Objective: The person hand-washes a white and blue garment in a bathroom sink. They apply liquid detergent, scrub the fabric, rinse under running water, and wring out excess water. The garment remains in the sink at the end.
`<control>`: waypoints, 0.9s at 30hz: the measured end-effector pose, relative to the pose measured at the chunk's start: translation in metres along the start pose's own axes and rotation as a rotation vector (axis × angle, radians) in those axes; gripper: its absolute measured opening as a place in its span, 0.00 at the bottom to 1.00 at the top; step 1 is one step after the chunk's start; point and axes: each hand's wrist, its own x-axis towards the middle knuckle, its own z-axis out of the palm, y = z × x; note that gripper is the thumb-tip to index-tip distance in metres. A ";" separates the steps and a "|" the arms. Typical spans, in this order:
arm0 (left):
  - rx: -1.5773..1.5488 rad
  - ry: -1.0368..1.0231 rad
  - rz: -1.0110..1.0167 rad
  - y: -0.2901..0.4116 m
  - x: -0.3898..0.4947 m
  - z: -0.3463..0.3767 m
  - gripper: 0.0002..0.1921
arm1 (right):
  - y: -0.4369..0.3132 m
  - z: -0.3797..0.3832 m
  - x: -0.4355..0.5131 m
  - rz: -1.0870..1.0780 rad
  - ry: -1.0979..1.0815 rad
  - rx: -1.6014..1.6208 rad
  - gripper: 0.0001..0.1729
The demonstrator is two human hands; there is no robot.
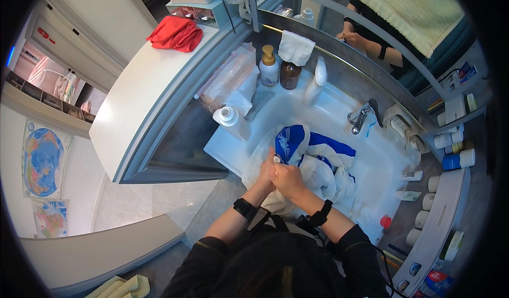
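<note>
A wet white garment with blue panels (pixel 318 166) lies bunched in a white washbasin (pixel 381 178). Over its left side my left hand (pixel 267 170) and my right hand (pixel 289 178) are pressed together, with a bit of white cloth showing between them. Both hands are closed on that cloth. Black straps with small devices circle both wrists. Behind the garment stands a chrome faucet (pixel 360 119); whether water runs cannot be told. An uncapped white bottle (pixel 234 123) is on the basin's left corner.
A pump bottle (pixel 269 69), a brown bottle (pixel 290 77) and a white spray bottle (pixel 316 83) line the basin's back rim. Plastic packages (pixel 232 77) lie beside them. A red cloth (pixel 176 33) rests on the white counter (pixel 139 75). A red cap (pixel 385 222) is at the right rim.
</note>
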 end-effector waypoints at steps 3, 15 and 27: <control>0.043 -0.183 -0.007 -0.002 -0.004 -0.003 0.32 | 0.001 -0.006 0.005 0.099 0.020 -0.029 0.13; 0.250 -0.194 0.143 0.027 -0.007 -0.035 0.29 | 0.014 -0.012 0.006 0.218 0.016 0.120 0.16; 0.563 0.055 0.514 0.053 -0.013 -0.115 0.24 | 0.050 -0.024 0.006 0.273 -0.451 0.171 0.23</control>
